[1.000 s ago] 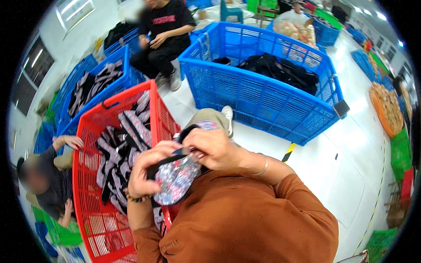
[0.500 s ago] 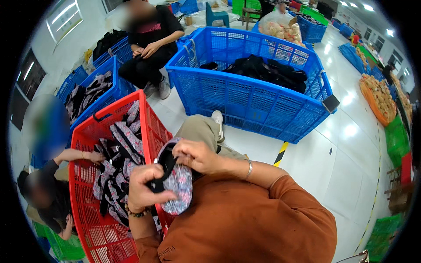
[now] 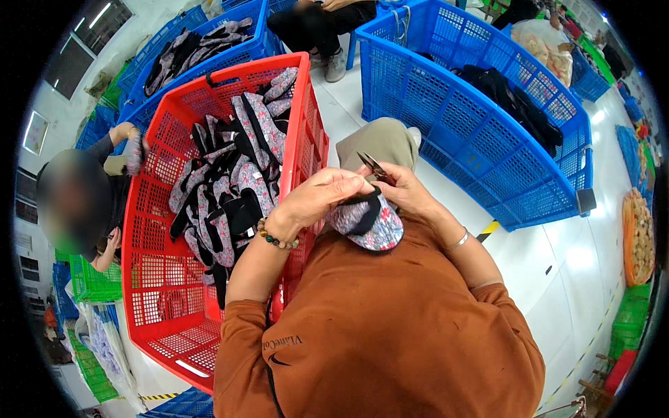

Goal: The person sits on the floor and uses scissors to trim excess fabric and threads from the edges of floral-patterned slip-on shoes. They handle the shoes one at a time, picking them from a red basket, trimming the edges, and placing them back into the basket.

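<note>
In front of my chest is a floral grey-and-pink fabric slipper (image 3: 380, 228) with a black lining, its rounded end tilted down toward me. My left hand (image 3: 326, 195) is closed on the slipper's upper edge, fingers pinched. My right hand (image 3: 408, 189) is closed around small dark metal snips (image 3: 372, 166), whose blades point up and left above the slipper. The snips' grips are mostly hidden in that hand. Left of my left forearm, several similar floral slippers (image 3: 254, 132) lie piled in a red plastic crate (image 3: 148, 279).
A large blue crate (image 3: 467, 157) with black items (image 3: 516, 101) stands ahead right. Another blue crate (image 3: 261, 43) holds floral slippers at far left. Beyond the red crate, a person's hand (image 3: 124, 132) holds a floral slipper (image 3: 134, 155). Another person sits ahead.
My view has turned, so the crates appear shifted. The slipper has been turned in my hands, and snips now show in my right hand. The person at left has lifted a slipper from the red crate.
</note>
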Action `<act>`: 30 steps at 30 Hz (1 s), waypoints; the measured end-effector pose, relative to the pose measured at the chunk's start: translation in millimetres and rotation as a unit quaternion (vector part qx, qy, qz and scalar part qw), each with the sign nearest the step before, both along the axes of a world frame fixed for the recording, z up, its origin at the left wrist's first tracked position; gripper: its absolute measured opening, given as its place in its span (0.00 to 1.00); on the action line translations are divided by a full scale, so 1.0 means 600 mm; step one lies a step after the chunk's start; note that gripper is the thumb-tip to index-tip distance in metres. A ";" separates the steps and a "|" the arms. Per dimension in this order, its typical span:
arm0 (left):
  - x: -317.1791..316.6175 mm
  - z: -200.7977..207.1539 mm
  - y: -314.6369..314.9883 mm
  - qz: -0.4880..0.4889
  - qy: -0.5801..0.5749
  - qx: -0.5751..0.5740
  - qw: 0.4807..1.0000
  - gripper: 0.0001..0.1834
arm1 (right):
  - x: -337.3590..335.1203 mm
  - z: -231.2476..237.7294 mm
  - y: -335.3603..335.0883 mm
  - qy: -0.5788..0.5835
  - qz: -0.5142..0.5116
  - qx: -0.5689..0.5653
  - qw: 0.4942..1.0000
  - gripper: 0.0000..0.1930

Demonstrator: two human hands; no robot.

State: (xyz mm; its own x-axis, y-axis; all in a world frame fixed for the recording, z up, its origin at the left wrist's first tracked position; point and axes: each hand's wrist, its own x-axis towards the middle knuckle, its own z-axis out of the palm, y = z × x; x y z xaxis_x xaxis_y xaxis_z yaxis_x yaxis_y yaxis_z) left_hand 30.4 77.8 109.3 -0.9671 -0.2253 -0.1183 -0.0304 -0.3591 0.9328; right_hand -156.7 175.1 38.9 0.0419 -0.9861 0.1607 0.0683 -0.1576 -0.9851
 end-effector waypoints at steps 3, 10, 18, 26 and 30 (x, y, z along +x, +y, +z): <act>0.008 -0.023 0.006 -0.020 -0.017 0.008 1.000 0.14 | -0.013 0.023 0.032 0.195 -0.062 0.048 0.978 0.13; 0.012 -0.035 0.001 -0.042 0.001 0.003 0.999 0.13 | -0.023 0.079 0.086 0.366 -0.155 -0.191 0.897 0.15; 0.020 -0.026 0.001 -0.048 0.043 -0.010 0.998 0.13 | -0.034 0.113 0.117 0.499 -0.130 -0.240 0.823 0.17; 0.015 -0.021 0.005 -0.056 0.036 -0.026 0.997 0.14 | -0.025 0.124 0.111 0.509 -0.107 -0.262 0.813 0.15; 0.013 -0.028 0.004 -0.064 0.020 -0.063 0.996 0.14 | -0.027 0.134 0.112 0.537 -0.102 -0.253 0.799 0.15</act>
